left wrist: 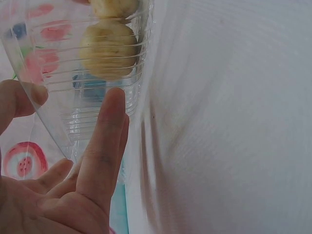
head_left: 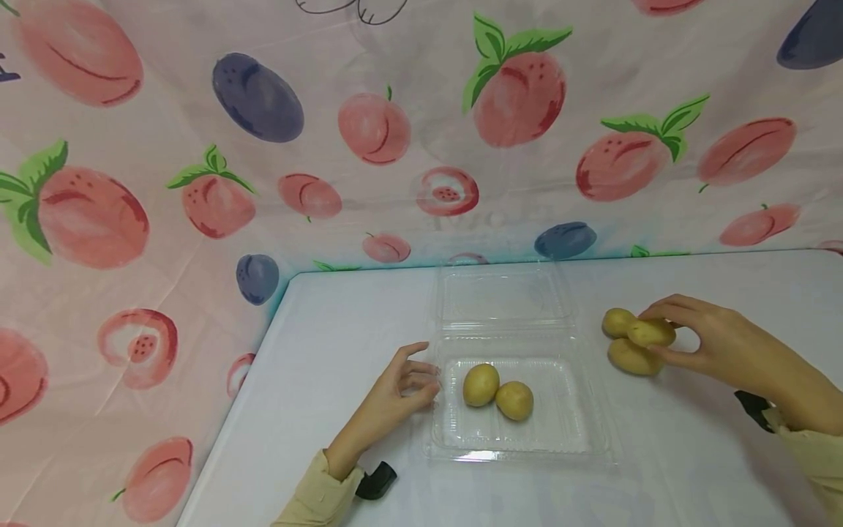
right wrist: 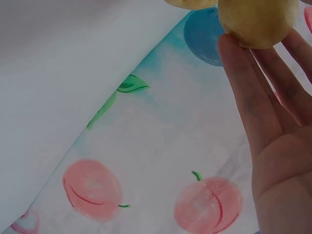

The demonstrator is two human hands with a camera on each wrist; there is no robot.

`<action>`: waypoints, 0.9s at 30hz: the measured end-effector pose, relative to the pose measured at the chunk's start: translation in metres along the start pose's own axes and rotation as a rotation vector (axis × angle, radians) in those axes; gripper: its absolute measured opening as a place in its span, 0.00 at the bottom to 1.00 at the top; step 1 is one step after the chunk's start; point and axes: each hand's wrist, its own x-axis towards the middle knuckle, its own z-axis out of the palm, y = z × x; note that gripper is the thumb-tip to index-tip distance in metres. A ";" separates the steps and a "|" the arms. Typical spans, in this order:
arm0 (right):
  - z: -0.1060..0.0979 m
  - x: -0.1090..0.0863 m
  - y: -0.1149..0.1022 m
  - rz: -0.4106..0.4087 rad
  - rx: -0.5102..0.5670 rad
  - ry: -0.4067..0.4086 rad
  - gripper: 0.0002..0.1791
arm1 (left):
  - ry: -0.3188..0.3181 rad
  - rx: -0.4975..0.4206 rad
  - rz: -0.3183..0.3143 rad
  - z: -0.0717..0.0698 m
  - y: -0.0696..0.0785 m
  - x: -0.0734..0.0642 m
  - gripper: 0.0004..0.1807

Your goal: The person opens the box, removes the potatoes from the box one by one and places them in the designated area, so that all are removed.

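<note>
My right hand (head_left: 707, 337) pinches a small yellow potato (head_left: 650, 334) between thumb and fingertips. It overlaps two other potatoes on the table, one behind (head_left: 617, 322) and one in front (head_left: 631, 359). In the right wrist view the fingers lie against a potato (right wrist: 258, 22) at the top edge. A clear plastic clamshell box (head_left: 553, 439) lies with its lid (head_left: 503, 293) folded back. Two potatoes, a left one (head_left: 481, 385) and a right one (head_left: 514, 401), sit in its base. My left hand (head_left: 402, 388) is at the box's left side, fingers loosely spread by the wall.
A white-covered table (head_left: 356, 315) carries everything. Behind it and to its left hangs a fruit-printed cloth (head_left: 421, 88). The box stands between the two hands, its lid reaching to the table's back edge. Dark wrist straps (head_left: 377, 481) show at both sleeves.
</note>
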 end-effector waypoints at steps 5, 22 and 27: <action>0.003 -0.002 0.006 -0.006 -0.002 0.003 0.29 | -0.001 -0.003 0.001 0.000 0.000 0.000 0.38; 0.013 -0.008 0.019 -0.007 -0.011 0.026 0.29 | 0.005 0.001 0.003 0.000 0.000 -0.001 0.38; 0.015 -0.010 0.022 -0.008 0.006 0.016 0.28 | 0.007 -0.001 0.001 0.000 0.000 -0.001 0.39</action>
